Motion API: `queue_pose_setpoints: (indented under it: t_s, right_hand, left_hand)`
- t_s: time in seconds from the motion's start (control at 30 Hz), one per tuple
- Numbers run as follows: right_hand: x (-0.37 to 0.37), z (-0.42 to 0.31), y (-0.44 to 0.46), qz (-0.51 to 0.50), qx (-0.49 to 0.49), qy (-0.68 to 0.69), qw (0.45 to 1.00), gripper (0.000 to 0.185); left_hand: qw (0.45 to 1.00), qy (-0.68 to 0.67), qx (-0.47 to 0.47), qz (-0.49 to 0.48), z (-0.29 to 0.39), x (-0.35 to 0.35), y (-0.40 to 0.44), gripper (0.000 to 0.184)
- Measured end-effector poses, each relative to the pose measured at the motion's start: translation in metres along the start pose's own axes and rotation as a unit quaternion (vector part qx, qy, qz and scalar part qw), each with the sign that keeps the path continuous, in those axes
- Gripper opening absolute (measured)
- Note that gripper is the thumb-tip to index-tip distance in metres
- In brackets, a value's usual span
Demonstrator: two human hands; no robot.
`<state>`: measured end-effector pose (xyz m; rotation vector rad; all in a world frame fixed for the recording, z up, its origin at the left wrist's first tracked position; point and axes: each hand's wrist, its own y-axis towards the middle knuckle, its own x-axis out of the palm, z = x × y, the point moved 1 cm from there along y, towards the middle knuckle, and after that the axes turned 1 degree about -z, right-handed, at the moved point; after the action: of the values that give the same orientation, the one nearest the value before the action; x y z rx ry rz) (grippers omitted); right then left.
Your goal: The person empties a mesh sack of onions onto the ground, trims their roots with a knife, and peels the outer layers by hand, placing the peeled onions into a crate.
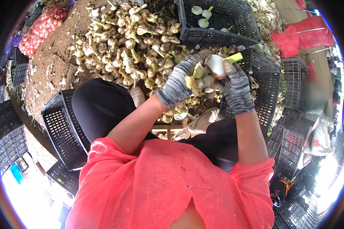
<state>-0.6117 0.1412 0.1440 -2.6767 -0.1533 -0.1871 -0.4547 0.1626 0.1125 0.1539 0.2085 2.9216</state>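
Note:
A white garlic bulb (216, 65) with a short green stem is between my two hands, above the heap. My right hand (237, 89), in a striped grey glove, is closed around the bulb, thumb on its side near the stem. My left hand (181, 81), gloved the same way, is closed with loose yellowish garlic skin (197, 78) at its palm, and its fingers reach toward the bulb. Those fingertips are partly hidden. In front lies a large heap of unpeeled garlic (122, 45). Several peeled bulbs (203, 23) sit in a black crate (219, 37) beyond my hands.
Another black crate (269, 82) stands by my right hand, and one more (67, 126) by my left leg. A red net sack of garlic (44, 28) lies at far left. Red netting (309, 36) is at upper right. Stacked crates (292, 145) line the right side.

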Motion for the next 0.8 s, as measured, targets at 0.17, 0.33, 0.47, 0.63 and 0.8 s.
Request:
queue_pose_setpoints:
  t_s: [0.17, 0.33, 0.47, 0.63, 0.8]
  right_hand:
    - [0.01, -0.001, -0.007, -0.01, -0.006, -0.141, 0.99, 0.041]
    - [-0.002, 0.001, -0.008, 0.013, -0.16, -0.31, 0.937, 0.044]
    - [0.004, -0.006, -0.012, 0.063, -0.281, -0.489, 0.824, 0.038]
    - [0.006, -0.011, -0.017, 0.083, -0.243, -0.43, 0.865, 0.03]
    - [0.005, -0.015, -0.021, 0.073, -0.179, -0.368, 0.91, 0.023]
  left_hand:
    - [0.969, -0.219, -0.062, -0.093, 0.002, 0.001, -0.005, 0.071]
    - [0.977, -0.117, -0.161, -0.077, 0.012, -0.002, -0.005, 0.033]
    - [0.971, -0.125, -0.199, -0.049, 0.02, 0.008, -0.006, 0.036]
    - [0.961, -0.132, -0.219, -0.101, 0.006, 0.008, -0.011, 0.039]
    - [0.965, -0.156, -0.19, -0.097, 0.006, 0.006, -0.013, 0.037]
